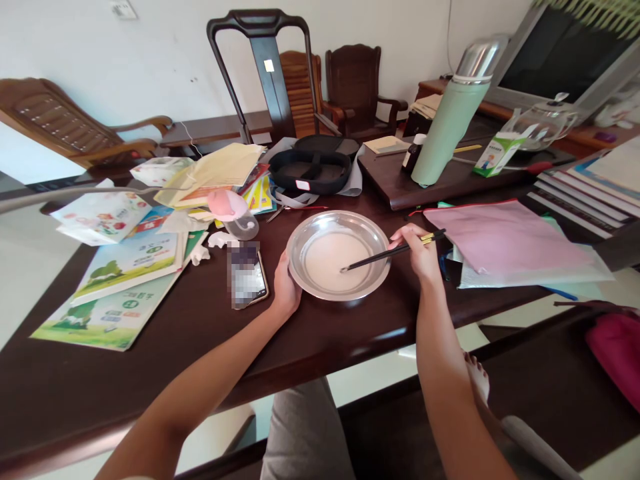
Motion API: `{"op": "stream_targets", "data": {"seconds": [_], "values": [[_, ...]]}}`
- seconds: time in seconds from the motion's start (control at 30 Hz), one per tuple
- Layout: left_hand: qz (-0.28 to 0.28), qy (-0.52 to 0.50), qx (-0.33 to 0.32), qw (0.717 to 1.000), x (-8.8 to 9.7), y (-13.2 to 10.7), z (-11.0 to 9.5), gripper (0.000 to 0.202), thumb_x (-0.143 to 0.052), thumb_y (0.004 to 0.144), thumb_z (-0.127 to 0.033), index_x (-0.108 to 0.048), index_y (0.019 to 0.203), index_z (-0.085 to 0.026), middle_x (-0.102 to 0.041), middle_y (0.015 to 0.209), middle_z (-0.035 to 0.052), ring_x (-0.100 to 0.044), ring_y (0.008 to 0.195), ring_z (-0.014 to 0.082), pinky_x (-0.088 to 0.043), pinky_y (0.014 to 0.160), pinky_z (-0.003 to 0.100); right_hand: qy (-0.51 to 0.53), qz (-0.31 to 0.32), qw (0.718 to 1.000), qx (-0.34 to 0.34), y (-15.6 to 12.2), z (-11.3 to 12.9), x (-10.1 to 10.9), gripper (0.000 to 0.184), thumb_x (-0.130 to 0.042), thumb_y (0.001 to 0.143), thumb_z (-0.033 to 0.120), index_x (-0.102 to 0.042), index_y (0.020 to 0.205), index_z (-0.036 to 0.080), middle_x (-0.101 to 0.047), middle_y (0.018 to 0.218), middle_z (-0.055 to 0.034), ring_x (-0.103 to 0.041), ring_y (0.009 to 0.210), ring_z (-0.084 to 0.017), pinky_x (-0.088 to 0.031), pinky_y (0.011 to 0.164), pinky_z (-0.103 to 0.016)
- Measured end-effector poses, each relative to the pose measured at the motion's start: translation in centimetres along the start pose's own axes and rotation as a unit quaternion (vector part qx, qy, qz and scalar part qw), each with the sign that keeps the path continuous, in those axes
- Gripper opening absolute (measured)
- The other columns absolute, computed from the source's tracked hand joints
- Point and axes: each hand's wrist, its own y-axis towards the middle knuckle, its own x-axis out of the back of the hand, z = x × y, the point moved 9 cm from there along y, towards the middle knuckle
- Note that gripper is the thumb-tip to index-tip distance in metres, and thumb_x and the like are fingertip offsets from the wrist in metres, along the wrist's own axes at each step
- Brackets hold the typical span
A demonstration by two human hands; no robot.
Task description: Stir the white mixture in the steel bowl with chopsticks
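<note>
A shallow metal bowl [305, 235] with pale whitish liquid in it sits on the dark wooden table [320, 333] in front of me. My left hand [284, 287] rests against the bowl's left rim, fingers curled on its edge. My right hand [419, 250] is at the bowl's right side, closed on a pair of dark chopsticks [385, 255]. The chopstick tips dip into the liquid near the bowl's middle.
A phone [246, 275] lies just left of the bowl, with a pink-topped container [233, 212] and scattered books [125, 267] beyond. A pink folder [505, 240] lies to the right. Behind stand a black pouch [315, 170], a green thermos [450, 127] and stacked books [585, 190]. Wooden chairs line the wall.
</note>
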Motion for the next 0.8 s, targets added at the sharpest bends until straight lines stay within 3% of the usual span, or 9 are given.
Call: {"op": "stream_targets", "data": {"seconds": [0.07, 0.13, 0.3, 0.37, 0.43, 0.5, 0.67, 0.8], "values": [[0.003, 0.003, -0.004, 1.0, 0.0, 0.0, 0.0, 0.043, -0.083, 0.087, -0.056, -0.085, 0.118, -0.026, -0.086, 0.134, 0.0055, -0.07, 0.144, 0.0348, -0.051, 0.129, 0.049, -0.008, 0.051, 0.999, -0.001, -0.1, 0.2, -1.1, 0.059, -0.076, 0.09, 0.084, -0.078, 0.076, 0.027, -0.08, 0.068, -0.0027, -0.081, 0.072, -0.027, -0.066, 0.077, -0.041], [0.007, 0.005, -0.006, 1.0, 0.0, 0.0, 0.0, 0.042, -0.083, 0.087, -0.056, -0.085, 0.118, -0.026, -0.085, 0.135, 0.0052, -0.069, 0.145, 0.0345, -0.05, 0.13, 0.049, -0.021, 0.059, 0.998, 0.01, -0.2, 0.6, -1.3, 0.058, -0.077, 0.089, 0.083, -0.08, 0.077, 0.027, -0.084, 0.076, -0.0032, -0.084, 0.08, -0.027, -0.067, 0.083, -0.042], [0.004, 0.004, -0.009, 1.0, -0.1, 0.0, -0.1, 0.041, -0.081, 0.09, -0.057, -0.085, 0.118, -0.027, -0.087, 0.132, 0.005, -0.072, 0.142, 0.0349, -0.052, 0.128, 0.051, -0.003, -0.036, 0.999, -0.001, -0.1, 0.5, 0.6, 0.058, -0.075, 0.09, 0.083, -0.075, 0.073, 0.028, -0.073, 0.059, 0.0002, -0.077, 0.062, -0.025, -0.066, 0.072, -0.041], [0.005, 0.005, -0.011, 1.0, -0.1, 0.0, -0.2, 0.041, -0.081, 0.09, -0.056, -0.085, 0.118, -0.026, -0.086, 0.133, 0.0057, -0.071, 0.143, 0.0351, -0.052, 0.128, 0.05, 0.002, -0.005, 1.0, -0.014, -0.1, 0.3, 0.0, 0.06, -0.076, 0.087, 0.086, -0.074, 0.072, 0.028, -0.073, 0.058, -0.0005, -0.077, 0.061, -0.026, -0.066, 0.07, -0.041], [0.01, 0.007, -0.011, 1.0, -0.2, 0.0, -0.2, 0.04, -0.081, 0.09, -0.054, -0.085, 0.118, -0.025, -0.086, 0.134, 0.0063, -0.07, 0.144, 0.0349, -0.052, 0.128, 0.05, -0.008, 0.048, 0.999, -0.015, -0.2, 0.4, -1.1, 0.062, -0.077, 0.085, 0.088, -0.076, 0.073, 0.027, -0.079, 0.065, -0.0023, -0.08, 0.069, -0.027, -0.067, 0.075, -0.042], [0.016, 0.005, -0.007, 1.0, -0.4, 0.0, -0.3, 0.04, -0.081, 0.09, -0.053, -0.085, 0.118, -0.026, -0.086, 0.134, 0.0063, -0.07, 0.144, 0.0347, -0.052, 0.128, 0.05, -0.021, 0.062, 0.998, -0.002, -0.2, 0.7, -1.4, 0.061, -0.076, 0.086, 0.088, -0.077, 0.075, 0.027, -0.082, 0.072, -0.0029, -0.083, 0.076, -0.027, -0.068, 0.082, -0.042], [0.015, -0.005, 0.002, 1.0, -0.3, -0.1, -0.1, 0.042, -0.081, 0.088, -0.054, -0.084, 0.12, -0.027, -0.086, 0.132, 0.0051, -0.071, 0.142, 0.0341, -0.052, 0.129, 0.05, 0.0, -0.024, 1.0, -0.005, 0.0, 0.3, 0.5, 0.059, -0.074, 0.09, 0.085, -0.074, 0.072, 0.028, -0.072, 0.058, 0.0002, -0.076, 0.06, -0.025, -0.065, 0.072, -0.041], [0.01, -0.006, -0.001, 1.0, -0.1, 0.0, 0.0, 0.041, -0.082, 0.088, -0.053, -0.084, 0.118, -0.026, -0.086, 0.132, 0.0054, -0.071, 0.142, 0.0338, -0.052, 0.128, 0.049, 0.001, 0.058, 0.998, -0.017, -0.2, 0.2, -1.2, 0.059, -0.078, 0.087, 0.084, -0.078, 0.075, 0.027, -0.077, 0.064, -0.002, -0.079, 0.067, -0.026, -0.065, 0.072, -0.04]]}}
